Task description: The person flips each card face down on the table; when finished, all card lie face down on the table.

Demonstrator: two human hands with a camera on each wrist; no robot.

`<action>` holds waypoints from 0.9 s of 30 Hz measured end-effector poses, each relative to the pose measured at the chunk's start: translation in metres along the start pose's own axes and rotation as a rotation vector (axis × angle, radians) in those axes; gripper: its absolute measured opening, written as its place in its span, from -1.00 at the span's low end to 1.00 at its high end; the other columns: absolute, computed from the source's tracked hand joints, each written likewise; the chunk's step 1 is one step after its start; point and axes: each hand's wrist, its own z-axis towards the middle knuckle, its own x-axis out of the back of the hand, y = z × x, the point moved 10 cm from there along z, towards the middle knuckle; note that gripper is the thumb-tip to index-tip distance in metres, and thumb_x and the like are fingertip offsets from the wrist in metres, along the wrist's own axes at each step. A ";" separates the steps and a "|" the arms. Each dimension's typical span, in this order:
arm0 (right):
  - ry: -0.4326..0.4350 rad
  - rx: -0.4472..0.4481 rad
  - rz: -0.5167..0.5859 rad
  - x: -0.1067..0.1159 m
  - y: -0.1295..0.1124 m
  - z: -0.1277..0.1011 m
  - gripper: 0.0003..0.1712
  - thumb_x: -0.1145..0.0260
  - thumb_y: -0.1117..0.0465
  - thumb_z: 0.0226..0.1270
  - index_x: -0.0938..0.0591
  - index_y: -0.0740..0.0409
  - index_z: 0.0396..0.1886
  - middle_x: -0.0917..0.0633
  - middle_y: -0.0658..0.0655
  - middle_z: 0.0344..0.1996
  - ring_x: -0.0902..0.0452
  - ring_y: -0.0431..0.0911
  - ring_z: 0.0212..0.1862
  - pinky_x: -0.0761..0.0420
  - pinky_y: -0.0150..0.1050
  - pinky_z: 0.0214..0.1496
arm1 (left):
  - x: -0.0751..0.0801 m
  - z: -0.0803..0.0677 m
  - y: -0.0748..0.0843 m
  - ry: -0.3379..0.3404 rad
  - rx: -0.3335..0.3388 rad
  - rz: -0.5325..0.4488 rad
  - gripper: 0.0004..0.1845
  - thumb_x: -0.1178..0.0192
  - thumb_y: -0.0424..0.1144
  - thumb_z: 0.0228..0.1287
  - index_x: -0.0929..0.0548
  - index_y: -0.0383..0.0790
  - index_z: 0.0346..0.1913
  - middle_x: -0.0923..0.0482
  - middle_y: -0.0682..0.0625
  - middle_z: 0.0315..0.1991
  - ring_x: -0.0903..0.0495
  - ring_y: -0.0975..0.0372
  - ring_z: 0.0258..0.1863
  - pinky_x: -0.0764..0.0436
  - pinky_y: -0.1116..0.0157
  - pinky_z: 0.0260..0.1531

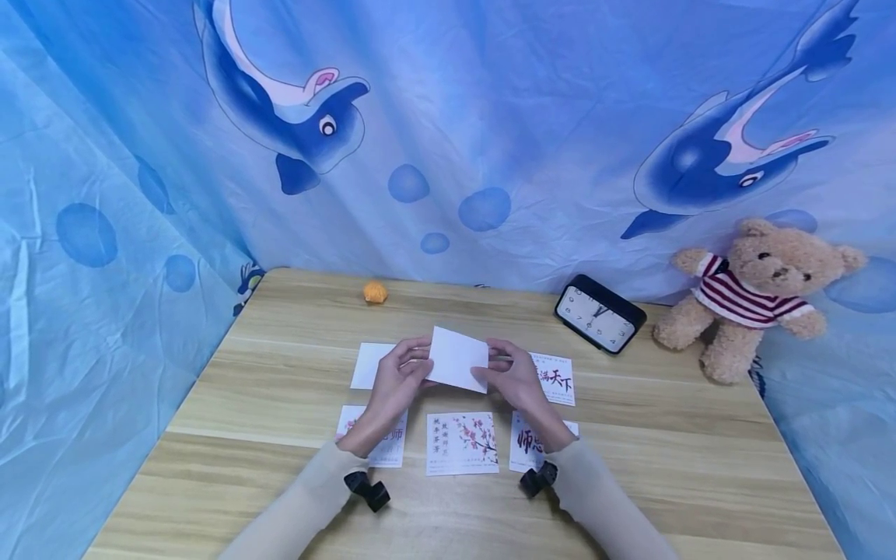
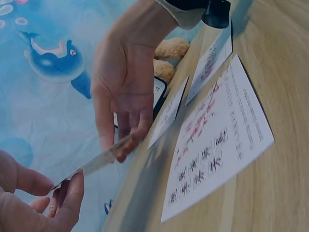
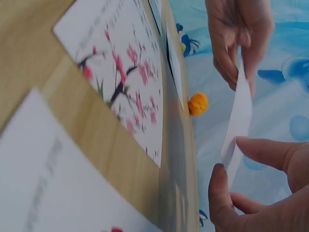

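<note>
Wooden tabletop (image 1: 630, 459) has printed cards laid out near the front edge, the blossom card (image 1: 463, 443) dead center. Left hand (image 1: 395, 381) and right hand (image 1: 514, 379) pinch the blank white card (image 1: 458, 358) above them, not set down yet.
</note>
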 end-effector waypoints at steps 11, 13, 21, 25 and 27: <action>-0.012 -0.007 0.039 0.012 0.006 0.008 -0.28 -0.49 0.37 0.27 -0.52 0.08 0.44 -0.63 0.20 0.18 -0.71 0.07 0.15 -0.82 -0.24 0.00 | 0.005 0.002 -0.010 -0.027 0.007 0.126 -0.49 -0.25 -0.54 0.32 -0.58 -0.33 0.33 -0.57 -0.30 0.09 -0.76 0.08 -0.08 -0.84 0.25 -0.16; -0.012 -0.013 0.040 0.014 0.007 0.009 -0.28 -0.49 0.37 0.27 -0.53 0.09 0.43 -0.65 0.21 0.16 -0.73 0.04 0.11 -0.82 -0.25 -0.02 | 0.005 0.002 -0.010 -0.030 -0.008 0.169 -0.49 -0.28 -0.53 0.31 -0.58 -0.33 0.32 -0.59 -0.30 0.07 -0.78 0.05 -0.09 -0.84 0.25 -0.18; -0.014 -0.028 0.025 0.018 0.011 0.011 -0.36 -0.48 0.38 0.28 -0.58 0.11 0.37 -0.68 0.22 0.08 -0.75 -0.02 0.02 -0.83 -0.27 -0.04 | 0.003 0.007 -0.011 -0.039 -0.034 0.311 -0.51 -0.38 -0.49 0.24 -0.63 -0.36 0.25 -0.71 -0.25 -0.03 -0.80 0.07 -0.19 -0.81 0.38 -0.23; -0.027 -0.047 -0.008 0.018 0.015 0.013 -0.33 -0.48 0.37 0.26 -0.57 0.08 0.39 -0.69 0.20 0.06 -0.72 -0.06 -0.05 -0.82 -0.28 -0.07 | 0.001 0.010 -0.014 -0.048 -0.014 0.367 -0.49 -0.42 -0.47 0.19 -0.63 -0.37 0.24 -0.72 -0.21 -0.08 -0.79 0.13 -0.24 -0.79 0.41 -0.25; -0.038 -0.056 -0.034 0.017 0.018 0.013 -0.30 -0.49 0.36 0.26 -0.55 0.07 0.41 -0.69 0.18 0.04 -0.71 -0.08 -0.09 -0.81 -0.28 -0.09 | -0.002 0.011 -0.015 -0.055 -0.015 0.385 -0.47 -0.43 -0.48 0.17 -0.62 -0.39 0.24 -0.72 -0.22 -0.10 -0.80 0.14 -0.26 -0.79 0.40 -0.27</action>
